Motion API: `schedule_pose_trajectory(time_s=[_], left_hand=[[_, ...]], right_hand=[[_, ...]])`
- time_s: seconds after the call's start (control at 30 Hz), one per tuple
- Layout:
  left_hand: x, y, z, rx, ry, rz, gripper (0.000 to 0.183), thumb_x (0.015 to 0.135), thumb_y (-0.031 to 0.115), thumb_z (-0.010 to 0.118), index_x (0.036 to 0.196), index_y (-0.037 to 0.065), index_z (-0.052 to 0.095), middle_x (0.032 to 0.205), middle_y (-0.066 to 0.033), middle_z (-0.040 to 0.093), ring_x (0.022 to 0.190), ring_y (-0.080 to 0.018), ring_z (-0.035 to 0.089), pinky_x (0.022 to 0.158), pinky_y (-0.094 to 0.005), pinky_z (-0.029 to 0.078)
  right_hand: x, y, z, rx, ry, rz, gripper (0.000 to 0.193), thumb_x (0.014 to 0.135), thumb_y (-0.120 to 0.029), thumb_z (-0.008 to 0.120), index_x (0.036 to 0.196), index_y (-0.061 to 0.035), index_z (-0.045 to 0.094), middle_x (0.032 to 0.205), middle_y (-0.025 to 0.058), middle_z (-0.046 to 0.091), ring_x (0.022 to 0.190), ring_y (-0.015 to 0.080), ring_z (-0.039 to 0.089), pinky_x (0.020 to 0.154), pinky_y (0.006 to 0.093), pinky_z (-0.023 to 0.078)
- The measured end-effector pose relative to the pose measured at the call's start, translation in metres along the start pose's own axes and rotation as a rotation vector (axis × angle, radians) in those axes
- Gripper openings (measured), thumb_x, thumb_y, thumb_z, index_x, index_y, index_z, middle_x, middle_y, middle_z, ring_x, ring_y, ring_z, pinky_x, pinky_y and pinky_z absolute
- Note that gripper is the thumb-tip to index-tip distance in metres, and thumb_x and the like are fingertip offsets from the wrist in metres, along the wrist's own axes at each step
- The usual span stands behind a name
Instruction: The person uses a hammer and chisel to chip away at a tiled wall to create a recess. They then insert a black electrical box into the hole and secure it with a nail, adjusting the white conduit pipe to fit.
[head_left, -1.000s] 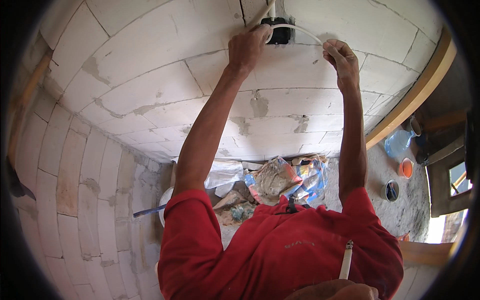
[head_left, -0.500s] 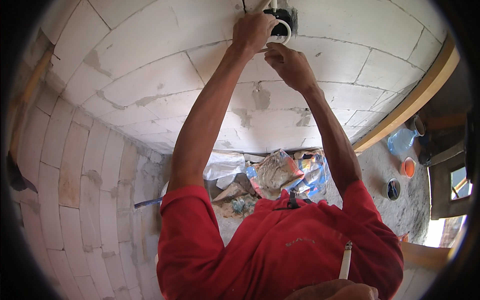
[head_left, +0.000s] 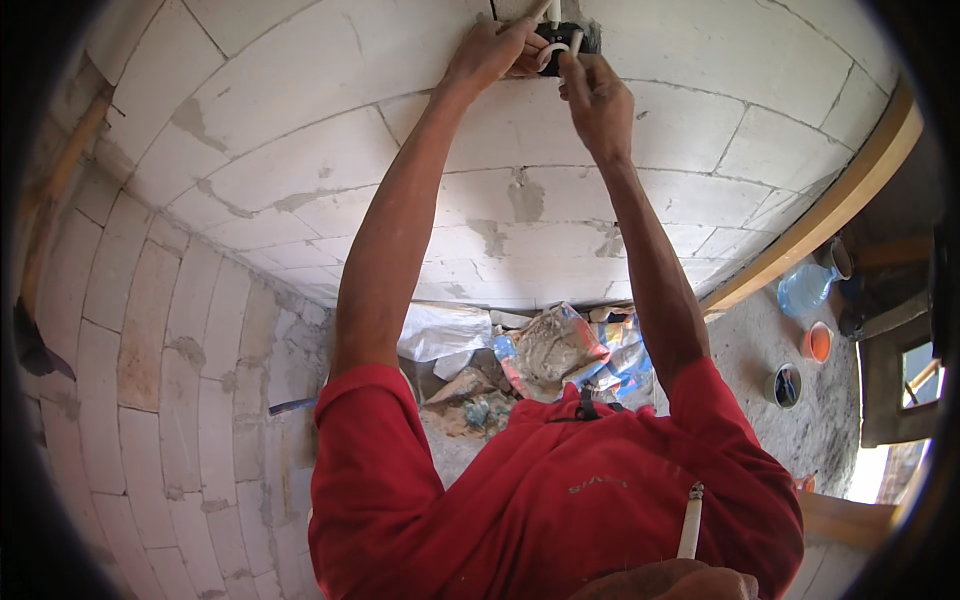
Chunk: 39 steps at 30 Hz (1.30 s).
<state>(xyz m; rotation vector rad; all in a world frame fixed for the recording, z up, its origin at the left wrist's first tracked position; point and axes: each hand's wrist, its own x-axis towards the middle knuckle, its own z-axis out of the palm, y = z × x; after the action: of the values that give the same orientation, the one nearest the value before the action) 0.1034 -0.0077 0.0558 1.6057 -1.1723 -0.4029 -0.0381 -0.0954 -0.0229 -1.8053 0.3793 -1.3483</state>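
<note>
White, smooth cable (head_left: 577, 42) looped at the frame's upper centre, tip pointing up, pinched in my right hand (head_left: 600, 95), my left hand (head_left: 488, 54) alongside, grip unclear, black box (head_left: 566, 33) behind, rough block wall (head_left: 680, 120).

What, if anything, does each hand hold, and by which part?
The right hand pinches the white cable near what looks like its end. Whether the left hand, beside its loop, grips it cannot be told.

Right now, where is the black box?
The black box sits in the pale wall at the top of the head view, right of centre, between the left hand and the right hand.
</note>
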Motion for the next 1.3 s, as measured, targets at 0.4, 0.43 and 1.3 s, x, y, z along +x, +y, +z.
schedule_pose_trajectory(time_s=[0.4,0.43,1.3], left_hand=[[-0.011,-0.031,0.026,0.349,0.212,0.347,0.026,0.099,0.025,0.066,0.108,0.002,0.074,0.094,-0.009,0.075,0.086,-0.0151,0.072,0.079,-0.03,0.056],[-0.011,-0.039,0.029,0.382,0.262,0.399,0.026,0.1,0.026,0.066,0.108,0.002,0.073,0.094,-0.0091,0.075,0.086,-0.0156,0.072,0.078,-0.0304,0.056],[-0.015,-0.056,0.047,0.446,0.311,0.575,0.032,0.099,0.027,0.066,0.127,0.011,0.07,0.094,-0.0089,0.063,0.085,-0.0219,0.063,0.079,-0.0353,0.053]], right_hand=[[0.015,0.0,-0.016,0.723,-0.164,0.474,0.033,0.104,-0.018,0.053,0.116,0.0116,0.06,0.106,0.023,0.071,0.101,0.0289,0.073,0.095,0.0362,0.06],[0.019,-0.005,-0.02,0.66,-0.206,0.487,0.032,0.104,-0.019,0.053,0.116,0.0101,0.061,0.107,0.0219,0.071,0.1,0.0282,0.073,0.094,0.0364,0.061],[0.044,-0.019,-0.007,-0.778,-0.271,0.001,0.022,0.093,-0.019,0.061,0.095,0.0003,0.071,0.096,0.0249,0.071,0.093,0.0463,0.069,0.082,0.0529,0.056]])
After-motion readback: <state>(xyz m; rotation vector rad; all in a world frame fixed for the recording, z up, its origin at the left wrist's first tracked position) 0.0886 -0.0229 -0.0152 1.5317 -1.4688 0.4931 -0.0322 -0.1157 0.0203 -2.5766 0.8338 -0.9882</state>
